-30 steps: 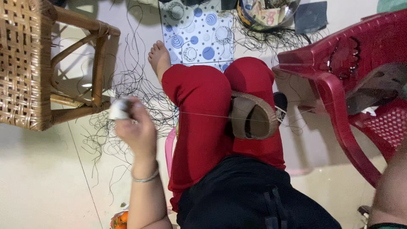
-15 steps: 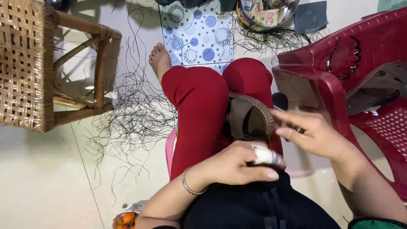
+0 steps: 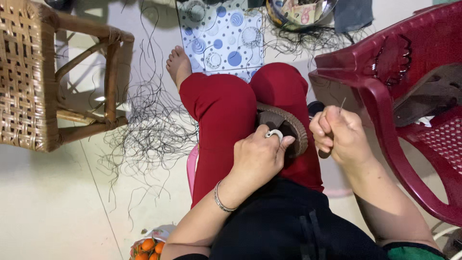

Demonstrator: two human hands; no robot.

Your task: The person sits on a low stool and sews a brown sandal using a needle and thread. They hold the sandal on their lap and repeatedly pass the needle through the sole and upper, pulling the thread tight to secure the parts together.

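Note:
A brown shoe sole [image 3: 288,126] with a stitched rim lies on my lap, over red trousers [image 3: 221,115]. My left hand [image 3: 260,156] presses down on it, fingers curled over its near edge, a white wrap on one finger and a thin bangle on the wrist. My right hand [image 3: 339,135] is closed just right of the sole, pinching a thin needle that points up, with a dark tool handle under the fingers.
A wicker stool [image 3: 43,72] stands at the left. Loose black threads [image 3: 144,130] litter the floor beside my bare foot. A dark red plastic chair [image 3: 409,86] is at the right. A patterned mat and a bowl lie ahead, small oranges near the bottom edge.
A second ago my left hand was stretched out left, pulling thread taut. It has since come back onto the sole, and my right hand has come into view beside it.

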